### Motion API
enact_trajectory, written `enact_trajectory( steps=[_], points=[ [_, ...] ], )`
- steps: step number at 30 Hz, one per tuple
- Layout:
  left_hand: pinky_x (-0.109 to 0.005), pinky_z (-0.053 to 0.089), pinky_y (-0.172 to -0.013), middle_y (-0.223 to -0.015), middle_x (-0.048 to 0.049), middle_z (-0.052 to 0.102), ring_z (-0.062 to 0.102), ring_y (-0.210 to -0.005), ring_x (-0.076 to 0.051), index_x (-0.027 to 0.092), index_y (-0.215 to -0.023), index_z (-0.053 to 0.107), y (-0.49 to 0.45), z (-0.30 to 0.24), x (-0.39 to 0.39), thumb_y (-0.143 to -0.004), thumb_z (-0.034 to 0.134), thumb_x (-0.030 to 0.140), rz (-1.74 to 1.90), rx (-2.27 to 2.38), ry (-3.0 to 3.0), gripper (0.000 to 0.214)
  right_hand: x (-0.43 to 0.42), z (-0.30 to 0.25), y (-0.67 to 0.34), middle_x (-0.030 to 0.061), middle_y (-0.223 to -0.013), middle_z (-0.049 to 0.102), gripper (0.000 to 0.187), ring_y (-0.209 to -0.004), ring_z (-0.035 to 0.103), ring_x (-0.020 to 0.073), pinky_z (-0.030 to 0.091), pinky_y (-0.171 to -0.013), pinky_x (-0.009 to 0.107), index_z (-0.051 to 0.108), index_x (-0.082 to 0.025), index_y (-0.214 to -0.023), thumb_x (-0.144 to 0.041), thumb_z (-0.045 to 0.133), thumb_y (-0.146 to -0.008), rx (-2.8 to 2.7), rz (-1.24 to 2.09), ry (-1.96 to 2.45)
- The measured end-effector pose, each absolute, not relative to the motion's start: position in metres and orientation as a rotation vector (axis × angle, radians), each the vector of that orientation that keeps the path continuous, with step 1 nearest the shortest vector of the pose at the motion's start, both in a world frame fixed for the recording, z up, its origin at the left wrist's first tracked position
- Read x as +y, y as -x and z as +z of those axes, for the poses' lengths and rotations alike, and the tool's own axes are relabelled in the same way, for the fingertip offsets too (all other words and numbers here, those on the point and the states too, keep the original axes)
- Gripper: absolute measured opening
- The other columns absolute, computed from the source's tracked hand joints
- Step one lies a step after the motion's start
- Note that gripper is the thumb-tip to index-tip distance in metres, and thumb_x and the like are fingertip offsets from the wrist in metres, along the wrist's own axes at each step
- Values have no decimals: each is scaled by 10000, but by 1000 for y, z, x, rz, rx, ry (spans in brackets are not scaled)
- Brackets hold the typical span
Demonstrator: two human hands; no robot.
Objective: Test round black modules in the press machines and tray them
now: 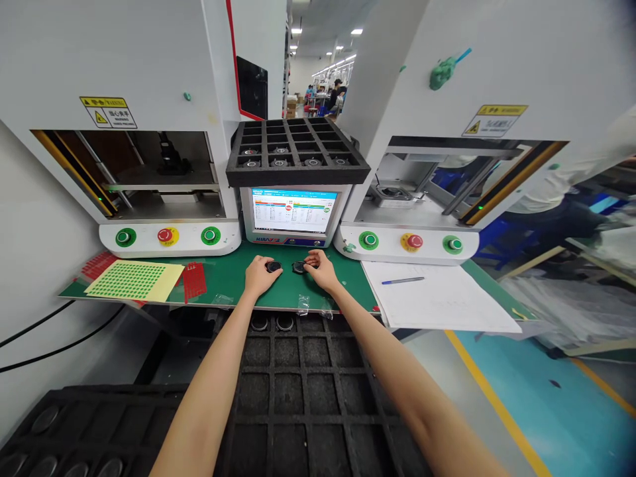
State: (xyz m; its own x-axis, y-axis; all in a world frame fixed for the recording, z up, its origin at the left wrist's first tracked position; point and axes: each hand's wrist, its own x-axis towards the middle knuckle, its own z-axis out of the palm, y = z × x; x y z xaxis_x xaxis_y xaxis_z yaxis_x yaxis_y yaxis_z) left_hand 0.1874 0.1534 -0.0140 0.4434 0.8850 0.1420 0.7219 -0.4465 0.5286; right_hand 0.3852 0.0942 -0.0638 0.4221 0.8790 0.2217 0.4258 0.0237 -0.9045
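Over the green bench top (pixel 228 271), in front of the monitor, my left hand (pixel 261 275) is closed on a small round black part (pixel 273 266) that looks like a watch case. A second part of the same kind (pixel 299 267) is gripped between the thumb and fingers of my right hand (pixel 322 269). The two parts are a short gap apart. Below my hands a black foam tray (pixel 288 384) with square pockets reaches under my forearms. Two round pieces (pixel 285 322) lie in its far row.
Press machines with green buttons (pixel 210 235) and red stop buttons (pixel 412 242) flank the monitor (pixel 293 211). Another foam tray (pixel 298 177) rests atop it. A sticker sheet (pixel 134 280) lies left; paper (pixel 432 298) with a pen (pixel 403 281) lies right. A person (pixel 541 179) stands at right.
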Motion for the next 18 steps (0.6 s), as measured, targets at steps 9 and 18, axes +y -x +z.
enact_trajectory(
  steps=[9,18],
  points=[
    [-409,540,-872,-1147,-85,643,635,-977,-196,161,-1100,633,-186,-16,156,-922,603,358,569,1348,-2324,267,93,-60,-386,81,-1191,629,317,-996,649,205,562,-850,414,583,-168,-1210,-336,597,-941,-1230,523,1659],
    [-365,569,-779,-1091,-79,656,656,-889,-176,140,-1139,609,-170,16,164,-926,602,351,505,1249,-2598,300,86,-25,-370,70,-1135,648,285,-945,657,187,565,-826,395,601,-161,-1166,-338,595,-943,-1256,514,1632]
  ],
)
